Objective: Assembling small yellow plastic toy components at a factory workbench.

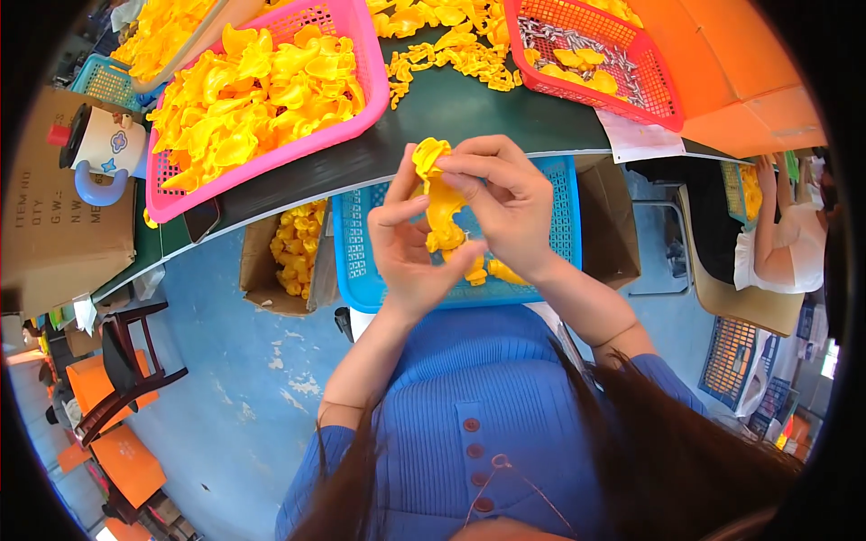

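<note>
Between my two hands, above a blue plastic basket [564,216], is a curved yellow plastic part [442,207]. My left hand [401,248] has its fingers curled around the part's left side and its thumb near the lower end. With thumb and fingers, my right hand [505,194] pinches the upper end, where a small ridged yellow piece [430,155] sits. Whether that piece is joined to the larger part I cannot tell. More yellow parts [505,272] lie in the blue basket, partly hidden by my hands.
A pink basket [298,149] heaped with yellow parts stands on the dark green table [478,110]. Loose small yellow pieces [465,54] lie beside it. A red basket [663,95] holds metal pins and yellow pieces. A cardboard box [262,284] stands below; another person [785,225] sits at right.
</note>
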The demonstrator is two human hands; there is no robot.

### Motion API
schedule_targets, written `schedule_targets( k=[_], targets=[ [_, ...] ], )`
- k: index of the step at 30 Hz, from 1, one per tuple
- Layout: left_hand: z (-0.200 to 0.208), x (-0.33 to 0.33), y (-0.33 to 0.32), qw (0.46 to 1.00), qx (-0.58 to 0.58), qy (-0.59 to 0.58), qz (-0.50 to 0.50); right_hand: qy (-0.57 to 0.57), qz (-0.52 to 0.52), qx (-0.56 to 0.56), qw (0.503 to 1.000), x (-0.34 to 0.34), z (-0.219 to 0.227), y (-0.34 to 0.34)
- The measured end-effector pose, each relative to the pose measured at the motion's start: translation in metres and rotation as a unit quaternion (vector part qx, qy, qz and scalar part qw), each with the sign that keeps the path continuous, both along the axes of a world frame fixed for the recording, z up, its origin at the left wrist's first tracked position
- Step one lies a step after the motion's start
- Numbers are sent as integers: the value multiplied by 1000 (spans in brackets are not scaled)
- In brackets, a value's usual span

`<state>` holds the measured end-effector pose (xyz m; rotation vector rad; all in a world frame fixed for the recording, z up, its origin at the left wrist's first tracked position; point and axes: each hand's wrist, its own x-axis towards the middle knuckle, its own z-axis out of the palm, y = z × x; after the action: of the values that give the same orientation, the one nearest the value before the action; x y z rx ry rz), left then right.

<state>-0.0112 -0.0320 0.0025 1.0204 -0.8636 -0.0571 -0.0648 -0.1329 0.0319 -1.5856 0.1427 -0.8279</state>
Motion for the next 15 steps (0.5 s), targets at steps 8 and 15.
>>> schedule_targets(
  k=[8, 15],
  targets=[
    [17, 17, 19, 938, 101, 264, -202, -28, 162, -259, 952, 3, 17, -40],
    [19, 14, 15, 953, -7, 277, -120, -28, -30, -34, 999, -3, 21, -24]
  ],
)
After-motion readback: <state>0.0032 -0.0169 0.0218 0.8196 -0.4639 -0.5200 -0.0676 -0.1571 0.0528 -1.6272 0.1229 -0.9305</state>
